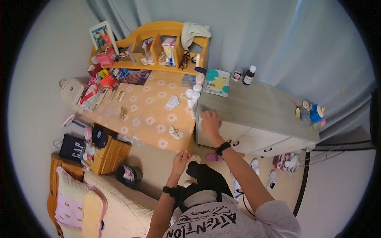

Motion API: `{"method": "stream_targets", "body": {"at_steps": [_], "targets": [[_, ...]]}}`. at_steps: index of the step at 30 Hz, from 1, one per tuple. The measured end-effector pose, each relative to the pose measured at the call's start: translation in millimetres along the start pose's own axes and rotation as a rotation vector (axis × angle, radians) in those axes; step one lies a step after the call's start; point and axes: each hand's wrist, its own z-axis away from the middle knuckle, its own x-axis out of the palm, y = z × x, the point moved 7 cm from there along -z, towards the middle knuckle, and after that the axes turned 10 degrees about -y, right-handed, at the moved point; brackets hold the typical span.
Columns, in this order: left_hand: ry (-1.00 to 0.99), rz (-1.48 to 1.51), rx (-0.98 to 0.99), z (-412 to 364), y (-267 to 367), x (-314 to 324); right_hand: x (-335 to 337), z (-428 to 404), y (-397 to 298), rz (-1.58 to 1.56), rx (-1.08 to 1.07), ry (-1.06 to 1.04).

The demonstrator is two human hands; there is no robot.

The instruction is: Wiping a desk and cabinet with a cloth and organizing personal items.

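My right hand (pixel 210 122) rests at the near left corner of a grey-topped cabinet (pixel 259 104), over a dark grey cloth (pixel 219 120) that shows at its edges; the fingers are blurred. My left hand (pixel 180 160), fingers curled, is beside the near corner of a desk with a daisy-patterned cover (pixel 149 120); whether it holds anything cannot be told. A green and yellow packet (pixel 217 82), a small square box (pixel 237 75) and a brown bottle with a white cap (pixel 248 76) are at the cabinet's back. White bottles (pixel 195 96) stand on the desk's right edge.
Crumpled tissue (pixel 175 133) and a paper piece (pixel 172 102) lie on the desk. Behind rises a wooden shelf (pixel 154 70). A blue container (pixel 316 113) stands on the cabinet's right end. Slippers and shoes (pixel 271 179) lie on the floor; a trash bin (pixel 129 175) is near the bed.
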Motion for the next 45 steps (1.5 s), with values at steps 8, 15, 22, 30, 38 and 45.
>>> {"method": "stream_targets", "body": {"at_steps": [8,15,22,30,38,45], "targets": [[-0.046,-0.11,0.011,-71,93,-3,-1,-18,25,-0.105,0.265,-0.158],[-0.159,-0.087,0.244,-141,126,27,-17,-21,8,-0.006,0.107,-0.118],[-0.498,-0.532,0.378,-195,118,67,-59,36,194,-0.148,0.546,-0.085],[-0.445,-0.875,0.498,-212,108,110,-43,-44,158,0.045,0.278,-0.223],[-0.434,-1.064,0.549,-215,104,108,-76,15,288,0.274,0.456,-0.115],[-0.453,-1.078,0.573,-214,108,109,-128,198,313,0.335,1.145,-0.015]]}}
